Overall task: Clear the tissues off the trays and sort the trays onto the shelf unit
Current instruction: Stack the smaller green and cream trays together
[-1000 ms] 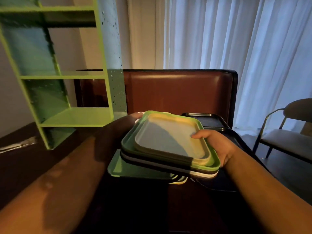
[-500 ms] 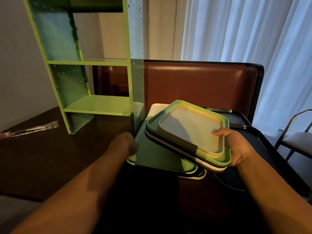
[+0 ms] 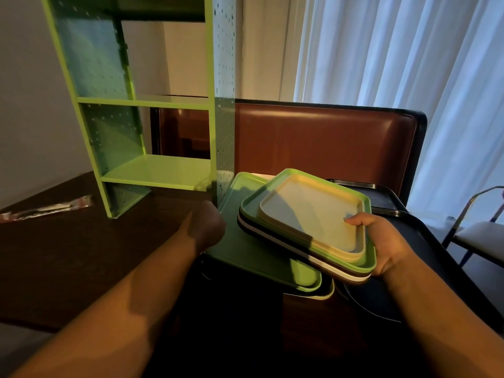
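Observation:
My right hand (image 3: 387, 241) grips the right edge of a tilted stack of small trays, thumb inside the cream top tray (image 3: 313, 214); a green tray (image 3: 252, 207), a white one and a brown one lie under it. The stack hangs above a large green tray (image 3: 245, 257) that lies on other trays on the dark table. My left hand (image 3: 207, 225) is curled on that large tray's left edge; its fingers are hidden. The green shelf unit (image 3: 163, 173) stands just behind and left, with its shelves bare. No tissues show.
Black trays (image 3: 381, 197) lie to the right, one large (image 3: 431, 241) under my right wrist. A brown padded seat back (image 3: 327, 143) runs behind the table. A wrapped packet (image 3: 49, 208) lies far left. A chair (image 3: 480, 233) stands by the white curtain.
My left hand let go of the held stack and dropped to the large green tray's left edge. The right hand alone keeps the stack. My view turned left toward the shelf.

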